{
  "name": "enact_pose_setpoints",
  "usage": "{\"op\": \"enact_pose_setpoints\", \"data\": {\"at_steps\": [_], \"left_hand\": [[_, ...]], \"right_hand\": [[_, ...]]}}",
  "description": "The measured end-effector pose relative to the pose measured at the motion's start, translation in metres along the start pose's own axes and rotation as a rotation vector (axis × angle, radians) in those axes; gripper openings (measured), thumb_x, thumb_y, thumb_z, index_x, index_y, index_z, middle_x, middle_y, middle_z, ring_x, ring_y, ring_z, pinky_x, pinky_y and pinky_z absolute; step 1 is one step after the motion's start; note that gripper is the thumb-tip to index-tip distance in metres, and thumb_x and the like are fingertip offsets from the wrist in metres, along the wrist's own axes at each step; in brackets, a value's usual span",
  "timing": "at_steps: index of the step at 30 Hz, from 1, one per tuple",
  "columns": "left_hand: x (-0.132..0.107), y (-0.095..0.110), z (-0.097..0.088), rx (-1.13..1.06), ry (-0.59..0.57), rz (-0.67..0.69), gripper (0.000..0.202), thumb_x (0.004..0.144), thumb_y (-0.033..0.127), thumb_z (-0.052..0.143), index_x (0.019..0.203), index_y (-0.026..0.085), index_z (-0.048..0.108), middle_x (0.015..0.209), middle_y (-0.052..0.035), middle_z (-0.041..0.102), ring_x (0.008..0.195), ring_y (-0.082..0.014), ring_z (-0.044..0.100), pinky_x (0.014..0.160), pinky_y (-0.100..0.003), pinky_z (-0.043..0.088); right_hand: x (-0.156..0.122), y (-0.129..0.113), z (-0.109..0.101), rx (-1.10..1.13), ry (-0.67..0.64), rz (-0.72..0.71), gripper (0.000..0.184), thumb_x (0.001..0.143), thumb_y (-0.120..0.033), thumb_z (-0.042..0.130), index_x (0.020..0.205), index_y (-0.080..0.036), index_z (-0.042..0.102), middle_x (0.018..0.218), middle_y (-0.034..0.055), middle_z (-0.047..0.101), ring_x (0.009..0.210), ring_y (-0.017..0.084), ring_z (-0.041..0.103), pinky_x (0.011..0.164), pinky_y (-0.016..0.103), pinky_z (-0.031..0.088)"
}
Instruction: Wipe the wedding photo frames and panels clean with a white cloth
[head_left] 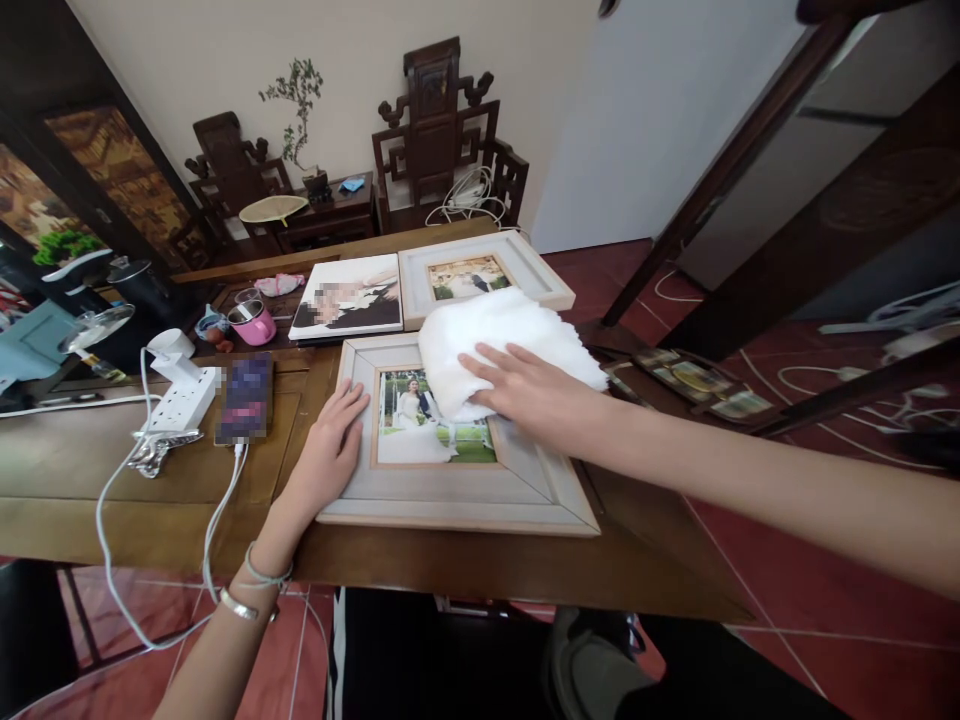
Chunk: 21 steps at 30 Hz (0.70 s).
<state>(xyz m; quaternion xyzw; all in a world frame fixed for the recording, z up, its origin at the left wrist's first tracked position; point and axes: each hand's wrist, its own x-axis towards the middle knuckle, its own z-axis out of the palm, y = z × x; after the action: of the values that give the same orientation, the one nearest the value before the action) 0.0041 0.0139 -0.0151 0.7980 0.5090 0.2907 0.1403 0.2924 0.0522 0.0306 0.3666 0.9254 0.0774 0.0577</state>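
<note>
A picture frame point(435, 505) with a pale grey border and light wood edging lies flat on the wooden table. Its photo point(409, 425) shows a couple in wedding clothes on grass. My left hand point(330, 450) rests against the left edge of this frame, fingers stretched out over the border. In my right hand point(517, 385) is a folded white cloth point(495, 330), pressed onto the upper right of the frame. The cloth covers that corner and part of the photo. My right fingers are spread over the cloth's near side.
Behind lie a second frame point(536, 270) and a photo panel point(345, 295). To the left are a phone point(246, 395) on a charging cable, a power strip point(180, 400), a pink cup point(253, 322) and a glass lid point(97, 328). Carved chairs point(435, 130) stand by the wall.
</note>
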Motion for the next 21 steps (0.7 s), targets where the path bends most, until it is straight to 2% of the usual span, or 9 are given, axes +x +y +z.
{"op": "enact_pose_setpoints", "data": {"at_steps": [3, 8, 12, 14, 17, 19, 21], "left_hand": [[0.0, -0.001, 0.0, -0.002, 0.004, 0.002, 0.041, 0.096, 0.022, 0.04, 0.133, 0.016, 0.057, 0.145, -0.0135, 0.05, 0.144, -0.0239, 0.032, 0.118, -0.052, 0.027], [0.0, 0.0, -0.001, -0.002, 0.004, 0.002, 0.041, 0.096, 0.022, 0.04, 0.133, 0.016, 0.056, 0.145, -0.0135, 0.05, 0.144, -0.0238, 0.032, 0.118, -0.053, 0.027], [0.0, 0.001, -0.001, 0.001, 0.003, 0.0, 0.041, 0.096, 0.022, 0.04, 0.133, 0.017, 0.056, 0.145, -0.0131, 0.05, 0.144, -0.0234, 0.032, 0.118, -0.052, 0.026], [0.0, 0.002, -0.001, 0.002, -0.001, -0.002, 0.041, 0.096, 0.022, 0.04, 0.133, 0.016, 0.056, 0.145, -0.0131, 0.05, 0.144, -0.0236, 0.032, 0.119, -0.052, 0.026], [0.0, 0.002, -0.002, 0.001, -0.007, -0.008, 0.042, 0.096, 0.022, 0.039, 0.133, 0.015, 0.056, 0.145, -0.0141, 0.05, 0.144, -0.0239, 0.032, 0.119, -0.051, 0.026], [0.0, 0.002, -0.002, 0.002, -0.007, -0.008, 0.042, 0.095, 0.022, 0.039, 0.133, 0.014, 0.056, 0.145, -0.0143, 0.05, 0.144, -0.0241, 0.032, 0.119, -0.051, 0.026], [0.0, 0.002, -0.002, 0.006, -0.005, -0.007, 0.042, 0.095, 0.021, 0.039, 0.133, 0.015, 0.056, 0.145, -0.0141, 0.05, 0.144, -0.0241, 0.032, 0.119, -0.051, 0.026]], "right_hand": [[-0.002, -0.004, 0.0, -0.001, 0.03, -0.001, 0.052, 0.071, 0.009, 0.051, 0.115, -0.012, 0.069, 0.149, 0.0215, 0.04, 0.139, 0.041, 0.032, 0.108, 0.057, 0.034], [-0.004, -0.002, 0.0, 0.007, 0.019, 0.014, 0.063, 0.066, 0.009, 0.055, 0.122, -0.016, 0.065, 0.152, 0.0181, 0.039, 0.14, 0.038, 0.033, 0.108, 0.055, 0.036], [-0.006, -0.005, -0.003, -0.003, -0.008, -0.011, 0.055, 0.069, 0.009, 0.052, 0.116, -0.016, 0.068, 0.15, 0.0184, 0.041, 0.139, 0.039, 0.034, 0.107, 0.057, 0.035], [-0.01, -0.015, -0.014, 0.021, -0.049, -0.002, 0.05, 0.071, 0.008, 0.051, 0.112, -0.015, 0.07, 0.147, 0.0199, 0.045, 0.136, 0.04, 0.038, 0.103, 0.058, 0.038], [-0.02, -0.037, -0.041, 0.118, -0.204, 0.02, 0.042, 0.07, 0.005, 0.055, 0.102, -0.015, 0.073, 0.134, 0.0197, 0.057, 0.123, 0.04, 0.051, 0.095, 0.053, 0.045], [-0.028, -0.05, -0.061, 0.211, -0.337, 0.0, 0.037, 0.065, 0.004, 0.059, 0.091, -0.016, 0.074, 0.117, 0.0159, 0.066, 0.106, 0.035, 0.061, 0.084, 0.044, 0.049], [-0.037, -0.057, -0.075, 0.34, -0.339, -0.019, 0.033, 0.061, 0.005, 0.058, 0.079, -0.019, 0.073, 0.097, 0.0103, 0.07, 0.083, 0.027, 0.065, 0.067, 0.035, 0.048]]}}
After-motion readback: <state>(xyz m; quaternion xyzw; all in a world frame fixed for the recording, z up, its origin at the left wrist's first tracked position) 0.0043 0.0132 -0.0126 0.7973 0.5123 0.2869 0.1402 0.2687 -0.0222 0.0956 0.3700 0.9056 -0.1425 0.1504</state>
